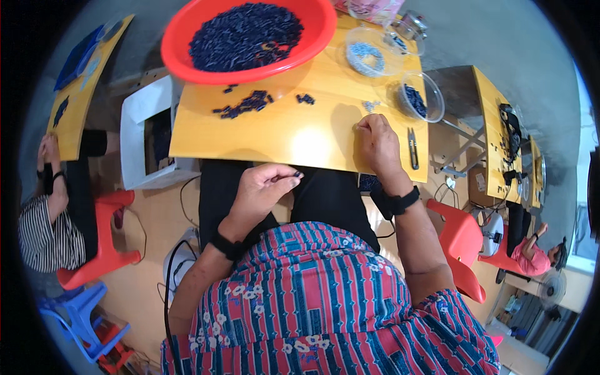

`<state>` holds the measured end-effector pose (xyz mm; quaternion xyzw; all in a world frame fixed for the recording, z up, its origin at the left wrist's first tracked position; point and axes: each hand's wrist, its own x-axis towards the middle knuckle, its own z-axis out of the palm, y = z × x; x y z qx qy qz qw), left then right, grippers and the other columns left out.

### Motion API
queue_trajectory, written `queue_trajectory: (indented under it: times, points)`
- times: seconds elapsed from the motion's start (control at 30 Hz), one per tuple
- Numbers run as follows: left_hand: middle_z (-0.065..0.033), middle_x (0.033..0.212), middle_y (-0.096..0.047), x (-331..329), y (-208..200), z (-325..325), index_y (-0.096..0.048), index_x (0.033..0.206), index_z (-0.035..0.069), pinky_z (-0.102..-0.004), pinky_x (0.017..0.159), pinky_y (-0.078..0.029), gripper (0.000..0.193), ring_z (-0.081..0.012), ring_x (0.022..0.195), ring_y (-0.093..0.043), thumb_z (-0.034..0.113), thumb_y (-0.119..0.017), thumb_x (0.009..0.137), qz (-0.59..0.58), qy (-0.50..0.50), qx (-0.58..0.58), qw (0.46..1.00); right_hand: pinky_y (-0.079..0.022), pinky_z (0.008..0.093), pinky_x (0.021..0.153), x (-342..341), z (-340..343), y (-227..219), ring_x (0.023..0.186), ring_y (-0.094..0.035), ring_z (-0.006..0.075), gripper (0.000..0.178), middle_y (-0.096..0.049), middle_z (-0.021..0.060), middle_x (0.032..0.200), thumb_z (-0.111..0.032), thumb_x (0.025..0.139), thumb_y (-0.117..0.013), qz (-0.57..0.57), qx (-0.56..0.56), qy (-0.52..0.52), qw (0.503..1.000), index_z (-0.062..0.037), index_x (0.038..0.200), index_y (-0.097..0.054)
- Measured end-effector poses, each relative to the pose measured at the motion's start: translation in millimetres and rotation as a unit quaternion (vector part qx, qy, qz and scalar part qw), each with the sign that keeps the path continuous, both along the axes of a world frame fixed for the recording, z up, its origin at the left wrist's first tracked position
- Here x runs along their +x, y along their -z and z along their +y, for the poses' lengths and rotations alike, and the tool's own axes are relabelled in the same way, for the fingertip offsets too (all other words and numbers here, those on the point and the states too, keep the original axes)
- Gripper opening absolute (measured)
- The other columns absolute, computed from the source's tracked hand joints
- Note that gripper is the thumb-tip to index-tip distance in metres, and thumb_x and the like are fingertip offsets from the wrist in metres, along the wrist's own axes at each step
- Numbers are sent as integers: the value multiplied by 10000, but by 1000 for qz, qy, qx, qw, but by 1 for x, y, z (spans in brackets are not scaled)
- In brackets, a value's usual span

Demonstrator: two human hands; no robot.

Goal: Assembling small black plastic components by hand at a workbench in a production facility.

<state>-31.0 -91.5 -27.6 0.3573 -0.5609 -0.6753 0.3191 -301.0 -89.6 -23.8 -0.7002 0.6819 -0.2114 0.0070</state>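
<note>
Just past the table's near edge, my left hand pinches a small dark piece between thumb and fingertips. My right hand hovers over the right part of the yellow table, its fingers closed in a pinch; whatever they hold is too small to make out. Beside it lies a pair of thread snips with dark handles. Small pale pieces are scattered just beyond that hand. Loose dark short pieces lie farther left, with a smaller cluster next to them.
A red basin heaped with dark pieces stands at the back. Clear round tubs hold light blue pieces and dark pieces. A white box is left of the table. People sit at other tables, left and right; red stools stand nearby.
</note>
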Motion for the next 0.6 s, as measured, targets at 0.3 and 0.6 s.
queue_trajectory:
  times: [0.3,0.6]
  points:
    - [23,813,-635,2,4,8,-680,941,-27,-188,660,-429,110,-24,734,-518,63,-646,888,4,4,6,1000,-471,408,701,72,24,-32,826,-567,365,140,-546,141,865,2,846,-578,-236,41,-219,946,-57,959,-521]
    - [38,724,-601,8,0,18,-687,910,-15,-184,587,-417,145,-13,666,-498,128,-665,896,5,-16,-10,1000,-472,419,694,84,32,-28,823,-563,367,127,-546,141,859,-1,847,-574,-234,34,-253,938,-46,945,-505]
